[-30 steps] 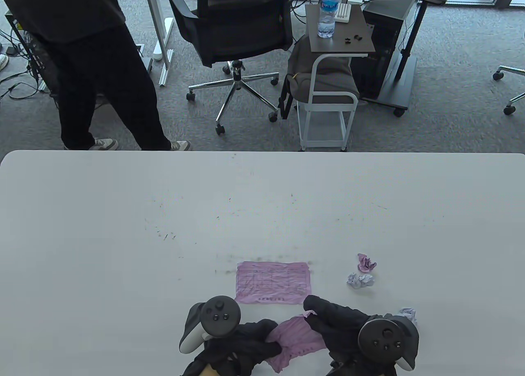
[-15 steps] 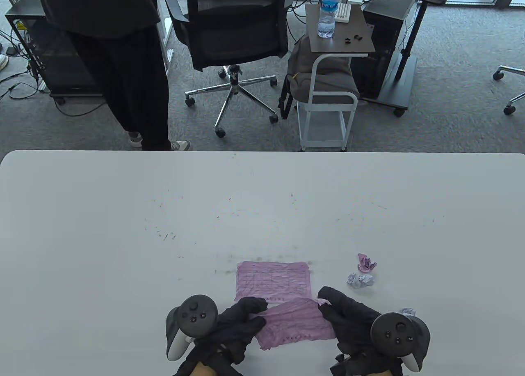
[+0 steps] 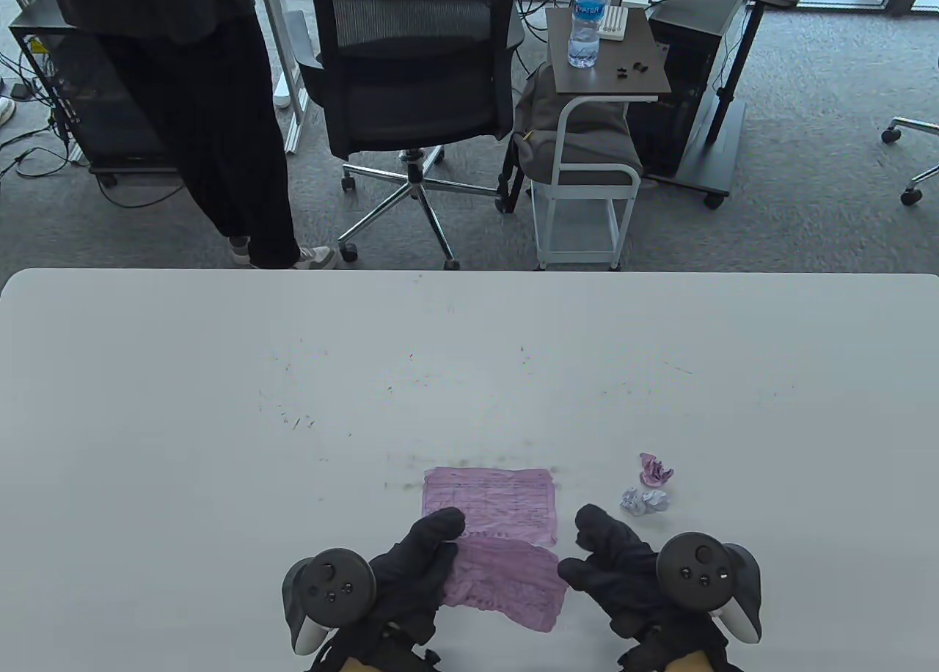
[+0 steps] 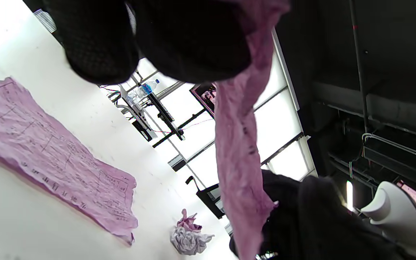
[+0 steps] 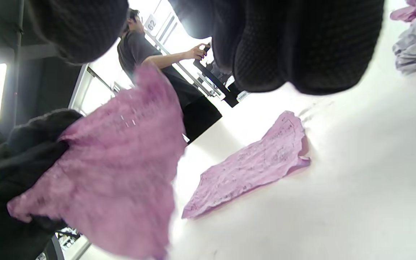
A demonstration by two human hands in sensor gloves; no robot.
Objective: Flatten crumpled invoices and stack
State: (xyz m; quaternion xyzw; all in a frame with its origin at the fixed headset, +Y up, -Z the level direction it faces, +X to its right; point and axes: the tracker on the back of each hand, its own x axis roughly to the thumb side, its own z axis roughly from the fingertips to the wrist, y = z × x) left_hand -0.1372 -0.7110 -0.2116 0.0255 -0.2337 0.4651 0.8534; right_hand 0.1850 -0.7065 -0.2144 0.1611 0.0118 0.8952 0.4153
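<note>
Gripping the pink invoice [image 3: 506,580] with my left hand [image 3: 411,569], I hold it above the table [image 3: 220,408]. My right hand [image 3: 612,565] hangs loosely curled just beside its right edge; whether it touches, I cannot tell. The flattened invoice [image 3: 488,503] lies just beyond.

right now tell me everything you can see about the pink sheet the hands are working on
The pink sheet is thin, heavily wrinkled paper with faint printed lines, mostly opened out. It hangs above the table, not lying flat. The left hand grips its left edge. The right hand is at its right edge; whether it grips is unclear. It sits just nearer than the flattened invoice, its far edge overlapping that one in the table view.
</note>
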